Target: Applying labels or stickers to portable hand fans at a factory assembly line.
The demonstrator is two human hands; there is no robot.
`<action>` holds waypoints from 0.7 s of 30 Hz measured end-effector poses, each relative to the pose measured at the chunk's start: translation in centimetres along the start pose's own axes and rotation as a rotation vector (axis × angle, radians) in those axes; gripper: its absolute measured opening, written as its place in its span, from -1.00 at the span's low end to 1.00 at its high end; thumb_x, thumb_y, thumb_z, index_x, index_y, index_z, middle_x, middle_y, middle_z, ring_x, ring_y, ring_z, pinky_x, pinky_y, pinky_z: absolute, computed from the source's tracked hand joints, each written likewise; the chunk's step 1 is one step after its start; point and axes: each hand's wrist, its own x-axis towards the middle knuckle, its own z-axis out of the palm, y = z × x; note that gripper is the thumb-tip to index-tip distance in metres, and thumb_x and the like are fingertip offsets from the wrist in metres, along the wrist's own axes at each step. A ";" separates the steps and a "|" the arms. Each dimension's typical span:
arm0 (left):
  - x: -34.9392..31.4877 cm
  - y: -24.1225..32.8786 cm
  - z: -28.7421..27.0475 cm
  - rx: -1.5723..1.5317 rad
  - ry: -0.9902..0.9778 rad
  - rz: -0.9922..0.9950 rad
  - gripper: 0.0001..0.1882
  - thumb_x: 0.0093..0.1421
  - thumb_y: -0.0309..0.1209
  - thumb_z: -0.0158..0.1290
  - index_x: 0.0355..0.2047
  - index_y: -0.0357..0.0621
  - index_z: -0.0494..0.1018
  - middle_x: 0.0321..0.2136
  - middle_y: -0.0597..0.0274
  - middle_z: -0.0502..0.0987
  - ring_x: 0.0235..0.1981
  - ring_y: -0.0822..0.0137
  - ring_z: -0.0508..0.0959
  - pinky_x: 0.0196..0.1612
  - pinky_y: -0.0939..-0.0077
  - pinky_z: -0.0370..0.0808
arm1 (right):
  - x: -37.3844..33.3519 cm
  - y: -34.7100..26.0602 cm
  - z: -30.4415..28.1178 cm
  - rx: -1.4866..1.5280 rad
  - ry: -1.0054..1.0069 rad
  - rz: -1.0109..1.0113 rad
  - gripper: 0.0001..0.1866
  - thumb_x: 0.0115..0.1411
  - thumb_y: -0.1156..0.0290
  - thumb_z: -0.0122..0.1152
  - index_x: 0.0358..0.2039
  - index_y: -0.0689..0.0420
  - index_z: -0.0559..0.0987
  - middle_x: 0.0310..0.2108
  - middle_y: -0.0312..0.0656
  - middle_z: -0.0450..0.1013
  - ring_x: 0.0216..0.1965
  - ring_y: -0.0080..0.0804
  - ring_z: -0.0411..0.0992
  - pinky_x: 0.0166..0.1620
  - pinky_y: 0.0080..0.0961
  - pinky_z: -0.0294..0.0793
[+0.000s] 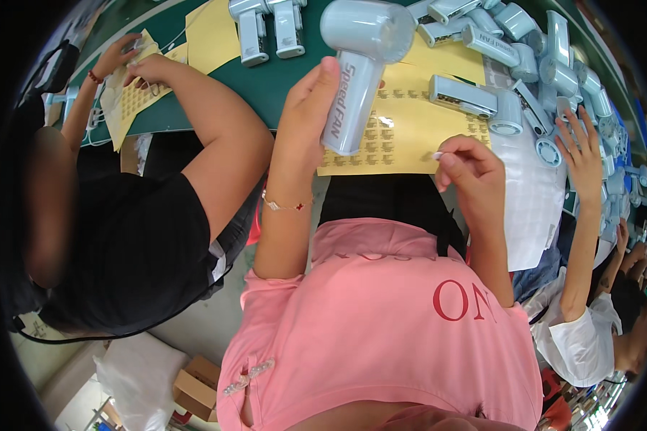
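Left hand (310,108) grips fan (359,65) upright; right hand (471,169) pinches small sticker (437,155) (flimsy), which may curl and land crooked.

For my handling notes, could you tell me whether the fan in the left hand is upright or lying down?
Upright: the left hand holds the pale blue handheld fan by its handle, round head uppermost, above the yellow sticker sheet.

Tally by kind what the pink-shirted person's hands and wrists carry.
pale blue handheld fan, in the left hand: 1
small white piece, pinched by the right hand: 1
bracelet, left wrist: 1
Total: 3
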 end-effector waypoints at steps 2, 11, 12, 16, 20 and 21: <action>0.8 -0.3 0.0 0.105 -0.094 -0.021 -0.53 0.30 -0.12 -0.27 -0.16 -0.34 0.37 -0.29 0.07 0.52 -0.31 0.48 0.49 -0.26 0.62 0.42 | -0.1 0.6 0.2 -0.155 0.043 0.057 -0.89 0.07 0.61 0.13 -0.35 0.32 0.48 -0.46 -0.27 0.41 -0.54 -0.63 0.33 -0.42 -0.75 0.34; 1.0 -1.7 0.2 -0.142 0.016 -0.075 -0.46 0.26 -0.01 -0.25 -0.13 -0.31 0.30 -0.34 0.10 0.47 -0.44 0.44 0.47 -0.38 0.59 0.45 | 3.2 2.5 0.0 -0.035 0.191 -0.063 -0.87 0.08 0.57 0.13 -0.34 0.33 0.47 -0.40 -0.23 0.44 -0.40 -0.56 0.42 -0.24 -0.67 0.43; 1.0 -1.5 0.2 -0.298 0.019 -0.122 -0.43 0.23 0.04 -0.23 -0.15 -0.31 0.30 -0.34 0.09 0.46 -0.45 0.41 0.47 -0.39 0.58 0.46 | 2.7 2.1 0.1 -0.036 0.201 -0.080 -0.87 0.08 0.58 0.13 -0.34 0.33 0.47 -0.41 -0.22 0.43 -0.40 -0.55 0.42 -0.24 -0.66 0.44; 0.5 -1.3 1.2 -0.361 -0.006 -0.177 -0.34 0.19 0.13 -0.25 -0.11 -0.32 0.30 -0.36 0.15 0.43 -0.43 0.36 0.48 -0.33 0.48 0.49 | 0.0 -0.4 0.8 -0.009 0.183 -0.011 -0.89 0.08 0.62 0.09 -0.34 0.32 0.46 -0.42 -0.22 0.42 -0.40 -0.54 0.41 -0.26 -0.65 0.44; -0.7 -1.8 3.2 -0.586 -0.305 -0.269 -0.24 0.21 0.13 -0.31 0.10 -0.37 0.08 -0.33 0.19 0.35 -0.29 0.36 0.36 -0.26 0.54 0.39 | -1.6 -2.0 2.0 0.013 -0.080 -0.059 -0.90 0.08 0.64 0.07 -0.34 0.32 0.46 -0.41 -0.23 0.41 -0.38 -0.57 0.40 -0.30 -0.68 0.40; -1.0 -1.9 3.7 -0.640 -0.347 -0.268 -0.21 0.21 0.14 -0.35 0.11 -0.41 0.03 -0.33 0.18 0.33 -0.29 0.36 0.32 -0.29 0.56 0.37 | -1.6 -2.2 2.3 0.034 -0.111 -0.055 -0.90 0.08 0.65 0.07 -0.34 0.32 0.45 -0.39 -0.23 0.40 -0.38 -0.57 0.39 -0.32 -0.69 0.38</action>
